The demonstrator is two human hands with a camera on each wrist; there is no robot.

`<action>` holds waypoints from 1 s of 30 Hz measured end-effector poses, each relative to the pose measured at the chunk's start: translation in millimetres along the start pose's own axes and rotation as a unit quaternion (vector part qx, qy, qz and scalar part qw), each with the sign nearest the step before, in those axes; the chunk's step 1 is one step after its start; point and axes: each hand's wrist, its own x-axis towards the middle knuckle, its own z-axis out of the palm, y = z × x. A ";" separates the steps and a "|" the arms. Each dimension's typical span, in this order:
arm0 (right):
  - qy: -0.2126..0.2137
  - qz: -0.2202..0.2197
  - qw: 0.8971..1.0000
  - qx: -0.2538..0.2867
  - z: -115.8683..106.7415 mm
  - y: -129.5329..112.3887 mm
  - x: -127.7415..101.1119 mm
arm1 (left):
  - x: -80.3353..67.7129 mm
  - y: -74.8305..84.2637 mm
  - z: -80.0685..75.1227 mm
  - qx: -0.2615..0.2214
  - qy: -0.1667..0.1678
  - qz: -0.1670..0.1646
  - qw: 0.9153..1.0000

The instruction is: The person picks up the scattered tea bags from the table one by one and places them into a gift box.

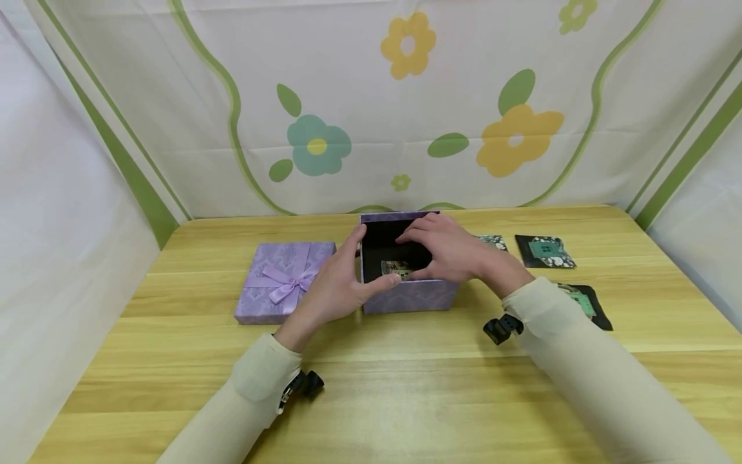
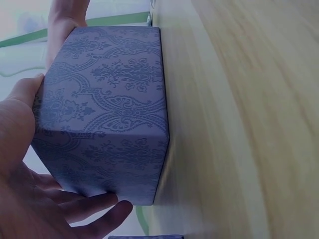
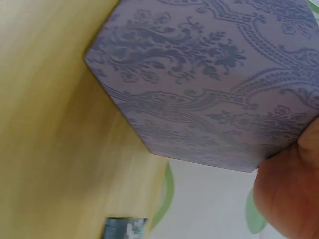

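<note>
A purple patterned gift box point(image 1: 408, 297) stands uncovered on the table, its inside black. My left hand point(image 1: 338, 283) holds the box at its front left corner, thumb at the front rim and fingers along the left side, as the left wrist view also shows. My right hand point(image 1: 446, 248) reaches over the box's right wall, with its fingers bent loosely inside and apart from the thumb. A small clear-windowed packet point(image 1: 395, 267) lies in the box near the right thumb; I see no grip on it. In the right wrist view, the box's outer wall point(image 3: 209, 89) hides the fingertips.
A purple lid with a ribbon bow point(image 1: 284, 283) lies left of the box. To the right are several flat dark packets with green labels: one at the back point(image 1: 545, 251), one nearer point(image 1: 585, 306) partly behind the right sleeve, and another point(image 1: 494, 241) partly behind the right hand.
</note>
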 end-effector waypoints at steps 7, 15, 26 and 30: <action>0.068 0.012 0.989 0.132 2.6 6.2 -9.9 | 0.2 1.6 0.8 0.002 -0.001 0.002 1.000; 0.145 0.060 0.975 0.160 -15.9 16.7 -53.3 | -0.8 2.3 0.6 0.006 0.003 -0.005 1.000; 0.133 0.128 0.977 0.102 -30.7 51.1 -143.6 | -2.7 2.4 1.0 0.008 0.002 -0.008 1.000; 0.097 0.176 0.976 0.088 -26.7 67.3 -174.6 | -2.1 2.6 2.3 0.007 0.003 -0.006 1.000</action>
